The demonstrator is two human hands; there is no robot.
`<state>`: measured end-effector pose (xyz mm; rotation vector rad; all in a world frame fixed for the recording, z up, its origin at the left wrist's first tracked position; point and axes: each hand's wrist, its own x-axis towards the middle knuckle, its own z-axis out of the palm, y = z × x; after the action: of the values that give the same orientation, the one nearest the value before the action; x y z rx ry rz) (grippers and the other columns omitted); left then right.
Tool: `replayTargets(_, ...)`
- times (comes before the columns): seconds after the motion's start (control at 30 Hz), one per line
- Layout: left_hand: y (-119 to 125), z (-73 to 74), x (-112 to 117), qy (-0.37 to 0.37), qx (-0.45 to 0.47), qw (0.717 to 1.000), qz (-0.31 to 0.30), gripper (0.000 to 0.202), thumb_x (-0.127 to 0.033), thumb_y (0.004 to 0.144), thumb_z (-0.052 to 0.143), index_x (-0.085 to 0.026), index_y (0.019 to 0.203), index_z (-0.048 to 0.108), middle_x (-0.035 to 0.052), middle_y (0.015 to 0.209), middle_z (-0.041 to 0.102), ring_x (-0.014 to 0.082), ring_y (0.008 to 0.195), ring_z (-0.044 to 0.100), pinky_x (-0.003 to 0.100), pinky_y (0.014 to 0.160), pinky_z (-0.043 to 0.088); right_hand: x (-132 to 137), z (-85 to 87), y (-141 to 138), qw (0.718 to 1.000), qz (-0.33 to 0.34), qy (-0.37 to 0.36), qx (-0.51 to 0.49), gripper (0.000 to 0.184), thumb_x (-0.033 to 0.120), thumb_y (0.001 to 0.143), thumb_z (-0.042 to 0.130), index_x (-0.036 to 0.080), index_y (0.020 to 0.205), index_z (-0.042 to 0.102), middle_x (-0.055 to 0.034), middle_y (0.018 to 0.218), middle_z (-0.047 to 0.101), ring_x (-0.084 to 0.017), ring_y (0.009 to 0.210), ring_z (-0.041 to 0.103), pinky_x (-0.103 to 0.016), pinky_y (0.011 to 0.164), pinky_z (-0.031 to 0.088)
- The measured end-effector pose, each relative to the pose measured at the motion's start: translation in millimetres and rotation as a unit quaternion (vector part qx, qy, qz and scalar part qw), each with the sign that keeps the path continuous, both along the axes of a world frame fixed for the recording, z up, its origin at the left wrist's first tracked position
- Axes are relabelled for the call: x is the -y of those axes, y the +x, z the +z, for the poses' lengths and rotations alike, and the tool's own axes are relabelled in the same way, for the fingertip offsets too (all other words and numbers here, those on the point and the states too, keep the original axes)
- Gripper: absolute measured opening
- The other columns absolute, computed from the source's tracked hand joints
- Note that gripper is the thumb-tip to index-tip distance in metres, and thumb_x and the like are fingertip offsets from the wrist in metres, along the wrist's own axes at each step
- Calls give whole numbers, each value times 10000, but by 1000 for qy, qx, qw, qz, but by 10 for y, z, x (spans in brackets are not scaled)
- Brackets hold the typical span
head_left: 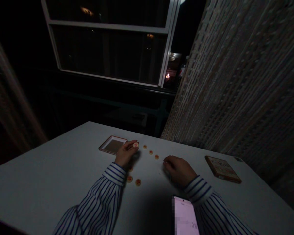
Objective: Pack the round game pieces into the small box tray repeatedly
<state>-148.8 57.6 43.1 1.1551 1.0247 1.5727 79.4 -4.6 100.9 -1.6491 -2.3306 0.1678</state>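
Note:
My left hand (125, 153) pinches a small round disc (135, 144) with a reddish picture on it, raised a little above the white table (71, 169). Just right of it, similar discs lie in a slanting row, among them a nearby disc (150, 152). More lie closer to me by my left sleeve, such as one disc (138, 182); another is partly covered by my wrist. My right hand (178, 168) rests low over the table past the row's end, fingers curled together. Whatever may be in them is hidden.
An open shallow box part (107, 150) lies behind my left hand. A box lid with a printed picture (222, 168) is at the right. A lit phone (186, 215) sits by my right forearm. String curtains (222, 81) hang beyond the table's right edge, near a dark window (110, 54).

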Motion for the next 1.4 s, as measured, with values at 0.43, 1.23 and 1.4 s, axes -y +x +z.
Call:
replayTargets(0.43, 206, 287, 294, -17, -10, 998, -55, 455, -303, 626, 673, -149, 1045, 586, 98, 996, 654, 183, 964, 580, 305, 873, 428, 209, -65, 256, 998, -2, 29, -62, 256, 318, 812, 384, 198, 878, 600, -28, 798, 638, -146, 747, 560, -245, 681, 368)
replayTargets(1.23, 720, 442, 566, -45, -49, 989, -128, 479, -306, 652, 652, -119, 1085, 566, 109, 1022, 641, 193, 944, 576, 324, 852, 415, 313, -522, 909, 923, -96, 42, -369, 262, 378, 760, 476, 159, 807, 612, -43, 725, 642, -172, 700, 583, -264, 625, 458)
replayTargets(1.4, 809, 399, 554, -40, -67, 988, -135, 447, -321, 662, 635, -134, 1065, 587, 80, 971, 662, 190, 917, 580, 289, 792, 436, 317, -608, 1014, 914, -119, 60, -382, 260, 388, 771, 468, 168, 810, 601, -49, 743, 641, -177, 714, 585, -263, 625, 461)
